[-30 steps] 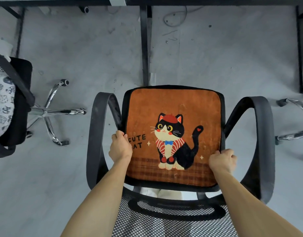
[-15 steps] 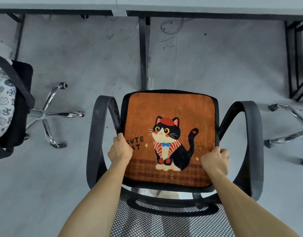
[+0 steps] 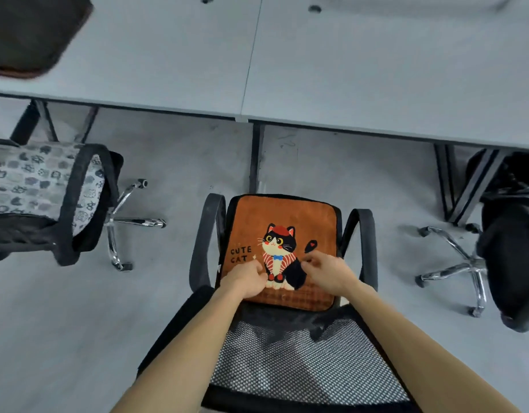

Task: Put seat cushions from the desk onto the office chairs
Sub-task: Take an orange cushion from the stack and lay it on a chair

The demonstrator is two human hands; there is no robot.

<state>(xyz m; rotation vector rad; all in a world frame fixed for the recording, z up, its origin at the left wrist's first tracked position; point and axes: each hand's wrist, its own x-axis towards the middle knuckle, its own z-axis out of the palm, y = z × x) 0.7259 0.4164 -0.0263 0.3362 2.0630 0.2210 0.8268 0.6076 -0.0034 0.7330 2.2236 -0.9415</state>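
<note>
**Both my hands over the cat cushion on the middle chair**

The orange cat cushion lies flat on the seat of the middle office chair, between its two black armrests. I reach over the mesh backrest, so the cushion sits just beyond and under both hands.

My left hand is over the cushion's near left part, just below the words "CUTE CAT". Its fingers are curled inward and blurred, so I cannot tell whether they pinch the fabric or only touch it. My right hand is over the near right part, beside the cat's tail, with its fingers loosely bent and apart, gripping nothing.

The cushion is close to square, so no side reads as the long one. Its edges run roughly in line with the armrests. The printed cat has its head toward the desk and its feet toward me, and the lettering reads upright from my side.

A dark cushion lies on the desk's far left corner, blurred. To my left a second chair carries a grey cat-patterned cushion. To my right stands a black chair on a chrome base, its seat mostly out of view. The backrest lies between me and the orange cushion, under my forearms.
</note>
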